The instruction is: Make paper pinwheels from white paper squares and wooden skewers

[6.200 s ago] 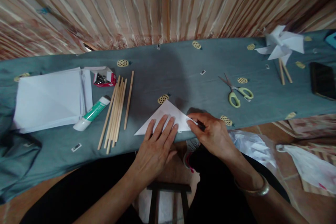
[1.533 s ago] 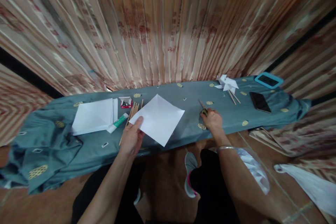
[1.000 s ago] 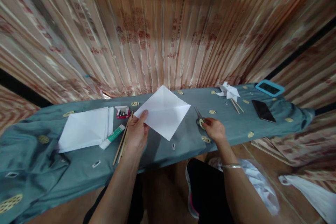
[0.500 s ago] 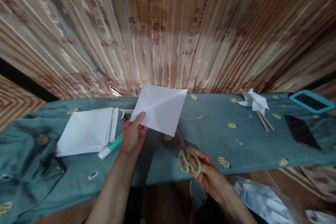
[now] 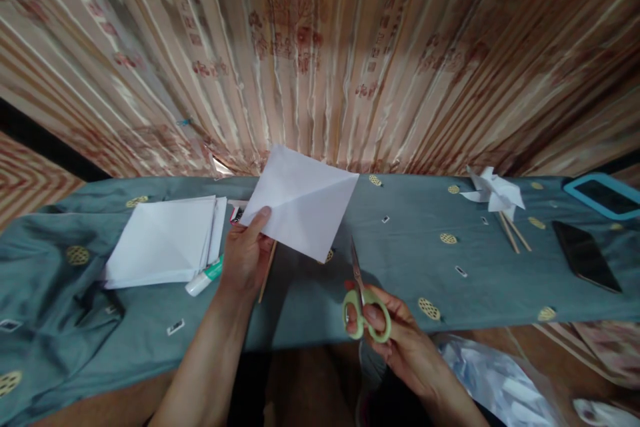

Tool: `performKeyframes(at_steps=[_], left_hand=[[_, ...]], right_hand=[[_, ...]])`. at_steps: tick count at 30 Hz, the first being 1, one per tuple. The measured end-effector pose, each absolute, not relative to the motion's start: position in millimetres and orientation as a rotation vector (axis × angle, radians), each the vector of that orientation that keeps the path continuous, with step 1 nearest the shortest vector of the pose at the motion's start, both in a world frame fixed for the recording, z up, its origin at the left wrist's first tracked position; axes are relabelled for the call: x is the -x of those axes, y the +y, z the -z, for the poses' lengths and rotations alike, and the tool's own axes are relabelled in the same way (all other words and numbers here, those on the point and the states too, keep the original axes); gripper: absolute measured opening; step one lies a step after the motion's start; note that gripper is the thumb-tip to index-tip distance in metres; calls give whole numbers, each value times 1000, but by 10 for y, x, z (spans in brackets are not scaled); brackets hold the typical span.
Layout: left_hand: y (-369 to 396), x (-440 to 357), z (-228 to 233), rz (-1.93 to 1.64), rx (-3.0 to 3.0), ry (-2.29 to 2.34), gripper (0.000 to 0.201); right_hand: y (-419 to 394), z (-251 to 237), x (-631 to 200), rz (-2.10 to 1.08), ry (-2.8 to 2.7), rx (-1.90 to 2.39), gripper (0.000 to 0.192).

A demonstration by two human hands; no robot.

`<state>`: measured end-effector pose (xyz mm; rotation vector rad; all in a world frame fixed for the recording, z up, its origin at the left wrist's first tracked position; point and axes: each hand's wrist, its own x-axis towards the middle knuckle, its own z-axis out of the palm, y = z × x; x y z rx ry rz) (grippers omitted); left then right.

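My left hand (image 5: 246,250) grips a white square sheet of paper (image 5: 303,203) at its near left corner, thumb on top. Faint diagonal creases cross the sheet, which is raised over the table. In my right hand (image 5: 393,327) are scissors with pale green handles (image 5: 367,313), fingers through the loops. Their blades look closed and point up and away, a little apart from the paper's right side. Below my left hand a thin wooden stick (image 5: 268,271) lies on the cloth, its upper end hidden by the paper.
A stack of white paper (image 5: 160,240) lies left, beside a green and white glue stick (image 5: 204,278) and a small box (image 5: 236,213) partly covered by the sheet. To the right are paper pinwheels (image 5: 495,192) on sticks, a black phone (image 5: 585,255) and a blue-framed device (image 5: 603,195).
The scissors have drawn back from the paper's edge, toward me and slightly right. The paper has turned a little, and the wooden stick beneath it now shows. The view has shifted slightly.
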<state>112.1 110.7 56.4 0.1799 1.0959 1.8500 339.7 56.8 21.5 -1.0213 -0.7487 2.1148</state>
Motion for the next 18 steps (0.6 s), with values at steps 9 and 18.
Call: performKeyframes(at_steps=[9,18], left_hand=[[1103,-1121,-511,-1877,-280,1070,7],[1107,-1225,-465,-1844,-334,1067,7]], right_hand=[[458,-244,-3347,-1893,-1312,905,53],[506,-246,-3278,-1896,-1366,881,55]])
